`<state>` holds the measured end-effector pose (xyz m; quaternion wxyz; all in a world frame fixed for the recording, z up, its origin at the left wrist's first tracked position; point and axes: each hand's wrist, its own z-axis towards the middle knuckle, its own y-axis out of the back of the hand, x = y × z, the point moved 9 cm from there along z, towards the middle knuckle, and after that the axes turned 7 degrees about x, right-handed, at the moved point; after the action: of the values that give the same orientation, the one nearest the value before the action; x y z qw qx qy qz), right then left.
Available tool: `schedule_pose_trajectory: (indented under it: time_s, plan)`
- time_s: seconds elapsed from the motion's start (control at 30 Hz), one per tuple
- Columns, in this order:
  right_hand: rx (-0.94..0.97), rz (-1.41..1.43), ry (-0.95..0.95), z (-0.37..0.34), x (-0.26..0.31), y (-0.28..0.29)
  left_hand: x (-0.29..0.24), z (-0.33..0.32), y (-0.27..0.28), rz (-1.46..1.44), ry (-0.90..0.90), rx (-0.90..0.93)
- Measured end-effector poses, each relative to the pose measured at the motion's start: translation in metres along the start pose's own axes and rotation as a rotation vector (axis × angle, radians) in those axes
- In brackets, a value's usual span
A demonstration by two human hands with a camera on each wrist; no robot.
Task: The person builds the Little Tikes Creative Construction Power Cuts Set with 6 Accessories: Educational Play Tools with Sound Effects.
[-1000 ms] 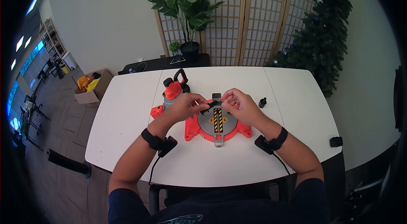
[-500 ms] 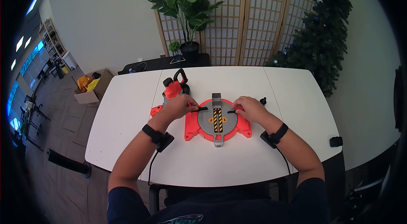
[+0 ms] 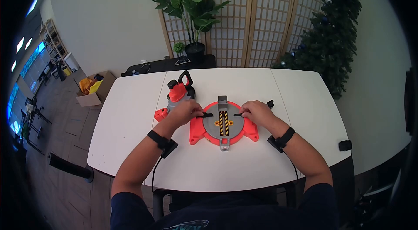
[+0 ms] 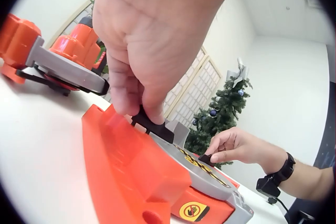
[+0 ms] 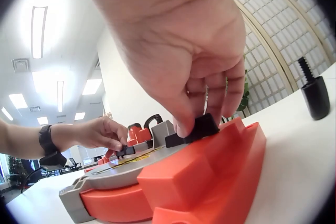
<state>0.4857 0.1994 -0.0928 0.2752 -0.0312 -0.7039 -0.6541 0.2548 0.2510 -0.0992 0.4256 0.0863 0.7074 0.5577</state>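
Note:
A red base [image 3: 197, 132] with a round grey disc [image 3: 212, 127] and a yellow-and-black striped strip [image 3: 224, 123] lies flat on the table. At its left side the left hand [image 3: 183, 113] pinches a black piece [image 3: 208, 115]; the left wrist view shows this black piece [image 4: 153, 126] between thumb and fingers, at the disc's edge. On the opposite side the right hand [image 3: 257, 113] pinches a second black piece [image 3: 237, 114], seen in the right wrist view as a black part [image 5: 195, 131] low against the red base [image 5: 197, 174].
A red and grey toy saw part [image 3: 177, 93] with a black handle stands behind the left hand. Beyond the right hand is a black threaded knob [image 5: 316, 98]. A small black object [image 3: 345, 145] sits at the table's right edge.
Both hands have moved apart from the disc's back middle to its left and right sides, each with a black piece. In the last half second the left hand has shifted slightly toward the body.

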Motion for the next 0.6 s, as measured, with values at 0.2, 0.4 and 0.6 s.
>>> schedule_pose_trajectory:
  time_s: [0.2, 0.4, 0.6]
  plan:
    - [-0.012, 0.043, -0.003, 0.001, -0.003, -0.002, -0.004, -0.004, 0.002, -0.015, -0.055, -0.051]
    - [-0.017, 0.057, 0.013, 0.002, -0.004, -0.002, -0.004, -0.006, 0.002, -0.087, -0.006, -0.01]
    - [-0.025, 0.064, 0.019, 0.001, -0.002, -0.001, 0.009, -0.002, -0.001, -0.065, -0.03, -0.033]
